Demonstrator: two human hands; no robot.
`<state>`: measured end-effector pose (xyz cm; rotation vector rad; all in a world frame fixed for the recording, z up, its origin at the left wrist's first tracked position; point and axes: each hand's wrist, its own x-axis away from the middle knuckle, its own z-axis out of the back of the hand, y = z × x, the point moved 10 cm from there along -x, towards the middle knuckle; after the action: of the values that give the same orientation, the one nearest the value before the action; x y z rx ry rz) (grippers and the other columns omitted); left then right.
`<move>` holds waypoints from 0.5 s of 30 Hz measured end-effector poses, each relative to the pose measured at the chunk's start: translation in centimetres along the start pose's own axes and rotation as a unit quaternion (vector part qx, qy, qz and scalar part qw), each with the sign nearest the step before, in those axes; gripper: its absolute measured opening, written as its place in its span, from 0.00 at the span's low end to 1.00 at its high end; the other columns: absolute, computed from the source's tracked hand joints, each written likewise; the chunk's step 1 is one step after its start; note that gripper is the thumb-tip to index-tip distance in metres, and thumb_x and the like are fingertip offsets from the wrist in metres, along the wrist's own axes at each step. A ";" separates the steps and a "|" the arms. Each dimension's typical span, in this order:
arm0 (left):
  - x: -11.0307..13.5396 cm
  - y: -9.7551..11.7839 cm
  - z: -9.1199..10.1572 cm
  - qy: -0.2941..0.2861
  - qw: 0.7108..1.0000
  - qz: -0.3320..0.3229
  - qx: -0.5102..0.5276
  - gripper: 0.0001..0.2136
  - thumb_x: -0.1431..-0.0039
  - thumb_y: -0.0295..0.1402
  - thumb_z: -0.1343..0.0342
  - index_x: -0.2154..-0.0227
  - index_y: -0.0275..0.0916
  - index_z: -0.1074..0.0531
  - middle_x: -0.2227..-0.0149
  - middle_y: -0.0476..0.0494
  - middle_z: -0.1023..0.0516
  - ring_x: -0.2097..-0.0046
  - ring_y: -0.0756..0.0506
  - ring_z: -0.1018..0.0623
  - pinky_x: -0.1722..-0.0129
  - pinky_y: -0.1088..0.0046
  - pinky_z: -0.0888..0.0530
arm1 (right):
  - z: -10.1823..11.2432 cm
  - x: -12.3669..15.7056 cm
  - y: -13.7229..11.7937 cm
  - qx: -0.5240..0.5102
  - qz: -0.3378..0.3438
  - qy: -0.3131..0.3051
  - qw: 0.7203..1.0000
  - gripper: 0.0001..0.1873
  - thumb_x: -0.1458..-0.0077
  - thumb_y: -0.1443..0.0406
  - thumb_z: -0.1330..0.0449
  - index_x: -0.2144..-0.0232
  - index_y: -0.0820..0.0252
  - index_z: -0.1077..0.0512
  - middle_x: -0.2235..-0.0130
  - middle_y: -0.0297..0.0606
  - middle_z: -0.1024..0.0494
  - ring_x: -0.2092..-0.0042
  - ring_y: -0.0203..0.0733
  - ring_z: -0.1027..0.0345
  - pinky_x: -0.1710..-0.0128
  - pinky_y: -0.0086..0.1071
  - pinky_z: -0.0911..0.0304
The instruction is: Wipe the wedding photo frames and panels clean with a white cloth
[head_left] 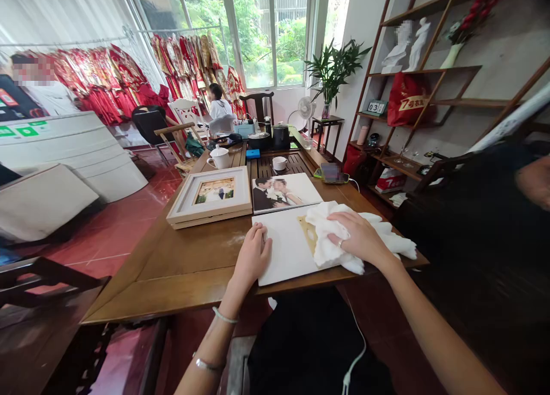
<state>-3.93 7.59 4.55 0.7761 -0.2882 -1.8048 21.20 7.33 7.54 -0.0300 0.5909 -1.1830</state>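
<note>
An open photo album (283, 243) lies on the wooden table (180, 269) in front of me, its far page showing a couple's portrait and its near page white. My left hand (252, 256) rests on the album's left edge, fingers curled over it. My right hand (360, 235) lies flat on a crumpled white cloth (330, 234) that covers the right part of the near page. A framed photo in a pale box frame (211, 195) sits on the table just left of the album.
Farther along the table stand a white teapot (220, 157), a cup (279, 163), a black kettle (281, 136) and a phone (330, 173). A person sits at the far end. Red garments hang at the back left. Shelves line the right wall.
</note>
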 end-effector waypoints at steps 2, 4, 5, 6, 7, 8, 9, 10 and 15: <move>0.0 -0.1 0.0 0.004 1.000 -0.002 0.000 0.12 0.37 0.32 0.53 0.54 0.36 0.32 0.43 0.29 0.30 0.35 0.36 0.36 0.37 0.50 0.37 | -0.7 -1.8 0.5 -0.003 -0.025 -0.006 1.000 0.17 0.48 0.61 0.41 0.54 0.56 0.28 0.50 0.42 0.23 0.47 0.55 0.34 0.47 0.49 0.39; 0.1 -0.2 0.1 0.011 1.000 -0.004 0.000 0.12 0.38 0.32 0.52 0.54 0.36 0.32 0.43 0.30 0.30 0.36 0.36 0.35 0.37 0.50 0.37 | -1.3 -3.8 0.8 -0.029 -0.047 -0.007 0.998 0.17 0.48 0.63 0.41 0.55 0.58 0.27 0.50 0.43 0.23 0.47 0.55 0.35 0.46 0.48 0.40; 0.1 -0.2 0.1 0.013 1.000 -0.007 0.000 0.12 0.38 0.32 0.52 0.54 0.37 0.32 0.42 0.30 0.30 0.36 0.36 0.35 0.37 0.50 0.36 | -1.6 -4.7 0.9 -0.050 -0.058 -0.006 0.997 0.17 0.48 0.64 0.41 0.55 0.58 0.27 0.50 0.44 0.23 0.47 0.54 0.34 0.46 0.47 0.40; 0.1 -0.2 0.1 0.014 1.000 -0.010 0.001 0.12 0.38 0.32 0.52 0.53 0.37 0.32 0.43 0.30 0.30 0.36 0.36 0.35 0.37 0.50 0.36 | -1.8 -5.5 0.9 -0.073 -0.070 -0.002 0.995 0.17 0.48 0.64 0.41 0.55 0.59 0.27 0.51 0.44 0.23 0.48 0.53 0.33 0.47 0.45 0.40; 0.0 -0.1 0.1 0.013 1.000 -0.011 0.001 0.12 0.38 0.32 0.52 0.53 0.37 0.32 0.43 0.30 0.30 0.36 0.36 0.35 0.38 0.50 0.36 | -2.1 -6.1 0.7 -0.096 -0.079 0.001 0.992 0.17 0.48 0.64 0.41 0.55 0.59 0.27 0.51 0.44 0.23 0.49 0.52 0.33 0.48 0.44 0.39; 0.0 -0.1 0.0 0.011 1.000 -0.012 0.001 0.12 0.38 0.32 0.52 0.53 0.37 0.32 0.43 0.30 0.30 0.36 0.36 0.35 0.38 0.50 0.36 | -2.4 -6.6 0.4 -0.116 -0.082 0.004 0.990 0.16 0.48 0.64 0.41 0.55 0.59 0.27 0.52 0.44 0.23 0.50 0.51 0.32 0.48 0.43 0.38; -0.1 -0.1 0.0 0.007 1.000 -0.011 0.001 0.12 0.37 0.32 0.52 0.53 0.36 0.32 0.43 0.30 0.30 0.36 0.36 0.35 0.37 0.50 0.36 | -2.6 -6.9 -0.2 -0.130 -0.076 0.005 0.989 0.16 0.48 0.64 0.41 0.55 0.59 0.27 0.53 0.43 0.23 0.50 0.50 0.31 0.48 0.43 0.38; -0.1 -0.1 -0.1 0.004 1.000 -0.009 0.002 0.12 0.37 0.32 0.52 0.53 0.36 0.32 0.43 0.29 0.30 0.36 0.36 0.35 0.37 0.50 0.36 | -2.9 -6.9 -1.0 -0.136 -0.061 0.005 0.989 0.16 0.48 0.64 0.41 0.55 0.58 0.27 0.53 0.43 0.22 0.50 0.50 0.32 0.48 0.43 0.38; -0.3 -0.4 -0.2 0.007 1.000 0.002 0.010 0.11 0.38 0.31 0.52 0.54 0.36 0.32 0.44 0.30 0.30 0.36 0.36 0.35 0.37 0.52 0.37 | -2.9 -4.1 -5.6 -0.108 0.062 0.003 0.992 0.16 0.48 0.67 0.40 0.54 0.58 0.28 0.52 0.43 0.23 0.48 0.52 0.35 0.47 0.48 0.39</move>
<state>-4.07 8.08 4.33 0.8011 -0.2983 -1.7953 14.14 9.51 8.62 -0.1719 0.7153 -0.9955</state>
